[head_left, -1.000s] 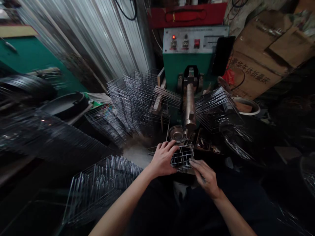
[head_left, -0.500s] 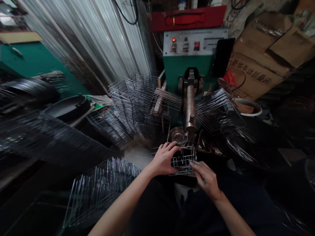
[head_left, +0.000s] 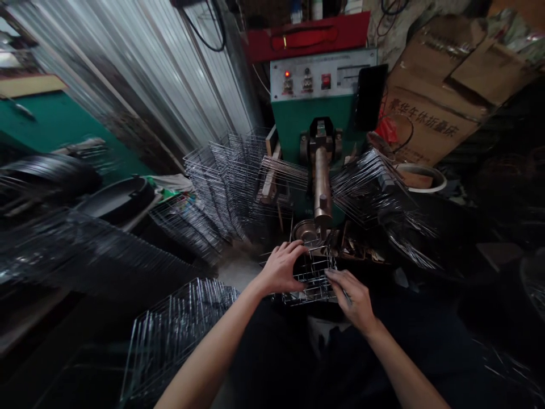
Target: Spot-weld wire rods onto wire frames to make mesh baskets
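Note:
A small wire rack [head_left: 317, 276] of thin metal rods lies low in front of me, just beneath the tip of the metal electrode arm [head_left: 322, 187] of a green machine. My left hand [head_left: 281, 267] spans the rack's left side, thumb on the near part and fingers over the far part. At the right edge my right hand [head_left: 351, 295] is closed in a pinch on the rack's rods. Whether a separate loose wire is between those fingertips cannot be made out. A round metal bowl [head_left: 305, 229] sits behind the rack, under the arm.
The green machine [head_left: 298, 119] has a lit red lamp on its panel. Stacked wire grids [head_left: 225, 182] stand left of it, with another wire stack [head_left: 179, 324] by my left forearm. Bundled wire pieces [head_left: 366, 182] lie right, before a cardboard box [head_left: 430, 108].
The whole view has shifted slightly, so the machine appears further left. Both hands stay on the wire rack, with only a small shift in their position.

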The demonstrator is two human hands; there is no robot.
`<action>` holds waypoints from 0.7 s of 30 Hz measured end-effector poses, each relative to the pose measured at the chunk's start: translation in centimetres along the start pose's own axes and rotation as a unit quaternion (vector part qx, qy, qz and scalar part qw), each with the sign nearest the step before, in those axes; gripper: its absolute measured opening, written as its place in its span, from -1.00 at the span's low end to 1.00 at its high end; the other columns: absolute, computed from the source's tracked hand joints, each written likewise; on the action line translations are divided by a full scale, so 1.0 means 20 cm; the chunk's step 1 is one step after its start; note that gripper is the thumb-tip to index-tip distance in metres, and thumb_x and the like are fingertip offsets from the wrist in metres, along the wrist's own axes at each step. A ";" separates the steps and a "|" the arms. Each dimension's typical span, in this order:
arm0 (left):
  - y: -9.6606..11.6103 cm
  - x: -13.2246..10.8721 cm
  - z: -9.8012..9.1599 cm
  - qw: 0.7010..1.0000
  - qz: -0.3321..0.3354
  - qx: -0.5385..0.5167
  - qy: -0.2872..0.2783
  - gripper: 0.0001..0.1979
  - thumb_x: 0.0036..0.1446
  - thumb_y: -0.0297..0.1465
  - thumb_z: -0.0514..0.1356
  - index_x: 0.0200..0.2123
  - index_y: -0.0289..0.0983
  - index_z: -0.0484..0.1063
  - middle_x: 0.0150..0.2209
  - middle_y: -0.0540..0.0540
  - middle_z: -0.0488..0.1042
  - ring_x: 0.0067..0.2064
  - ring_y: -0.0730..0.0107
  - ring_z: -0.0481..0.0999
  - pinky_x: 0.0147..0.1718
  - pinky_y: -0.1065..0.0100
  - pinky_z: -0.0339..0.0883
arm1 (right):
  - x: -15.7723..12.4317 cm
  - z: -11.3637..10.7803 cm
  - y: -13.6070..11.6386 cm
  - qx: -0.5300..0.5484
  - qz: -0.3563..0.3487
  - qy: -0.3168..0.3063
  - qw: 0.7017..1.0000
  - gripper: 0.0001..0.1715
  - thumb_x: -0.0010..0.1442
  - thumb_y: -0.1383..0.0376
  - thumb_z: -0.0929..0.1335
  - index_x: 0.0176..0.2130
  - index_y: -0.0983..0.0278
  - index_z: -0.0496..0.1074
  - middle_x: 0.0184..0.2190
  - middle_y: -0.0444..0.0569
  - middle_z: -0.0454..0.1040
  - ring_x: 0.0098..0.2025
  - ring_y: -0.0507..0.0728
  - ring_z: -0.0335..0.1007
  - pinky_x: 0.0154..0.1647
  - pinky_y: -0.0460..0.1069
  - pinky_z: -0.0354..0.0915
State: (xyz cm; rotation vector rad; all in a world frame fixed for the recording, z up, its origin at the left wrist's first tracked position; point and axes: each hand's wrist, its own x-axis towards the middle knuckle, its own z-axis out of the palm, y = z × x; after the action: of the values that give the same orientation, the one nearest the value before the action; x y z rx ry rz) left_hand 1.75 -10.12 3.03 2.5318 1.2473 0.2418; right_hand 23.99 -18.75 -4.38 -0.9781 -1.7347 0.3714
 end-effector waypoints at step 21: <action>-0.12 0.09 0.01 0.999 0.034 -0.017 0.006 -0.17 -0.29 -0.15 0.46 0.10 -0.10 0.27 0.28 -0.17 0.26 0.27 -0.08 0.30 0.31 -0.08 0.02 | 0.09 0.04 0.03 0.009 0.015 0.019 1.000 -0.62 0.35 0.45 0.31 0.09 0.12 0.47 -0.07 -0.03 0.56 -0.05 0.14 0.50 0.03 0.07 0.42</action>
State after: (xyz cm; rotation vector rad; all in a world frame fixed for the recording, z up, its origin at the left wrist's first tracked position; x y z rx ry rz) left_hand 1.22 -7.34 2.03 2.5501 1.1524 0.2928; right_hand 23.38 -16.88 -4.01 -0.9940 -1.6812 0.3840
